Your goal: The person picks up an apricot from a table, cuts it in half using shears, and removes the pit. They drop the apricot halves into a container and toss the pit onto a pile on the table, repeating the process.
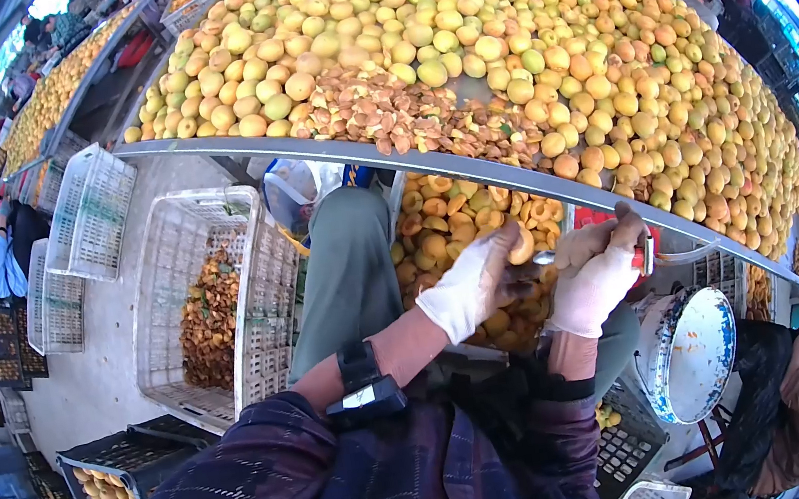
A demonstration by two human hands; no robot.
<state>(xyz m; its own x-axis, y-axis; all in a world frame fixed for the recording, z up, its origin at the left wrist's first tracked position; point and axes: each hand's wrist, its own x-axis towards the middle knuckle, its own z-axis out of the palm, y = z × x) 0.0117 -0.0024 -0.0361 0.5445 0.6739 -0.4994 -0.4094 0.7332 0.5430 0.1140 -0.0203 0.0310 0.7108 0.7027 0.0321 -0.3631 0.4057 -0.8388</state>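
Note:
My left hand (pixel 473 285), in a white glove with darkened fingertips, is closed on an orange-yellow fruit (pixel 521 245). Close on its right, my right hand (pixel 594 269), gloved the same way, is wrapped round a tool with a red handle (pixel 638 258); the tool's short metal end (pixel 544 258) points toward the fruit. Both hands are above a crate of cut fruit halves (pixel 431 217). Beyond them, whole fruit (pixel 450 16) is heaped on a metal-edged table (pixel 356 151), with a pile of brown pits (pixel 376 106) near the edge.
A white crate (pixel 152 322) on the left holds brown pits. A paint-marked white bucket (pixel 701 351) stands on the right. Stacked pale crates (pixel 90 214) and a black crate of fruit (pixel 133 446) are at the left. People sit around the tables, one at the lower right.

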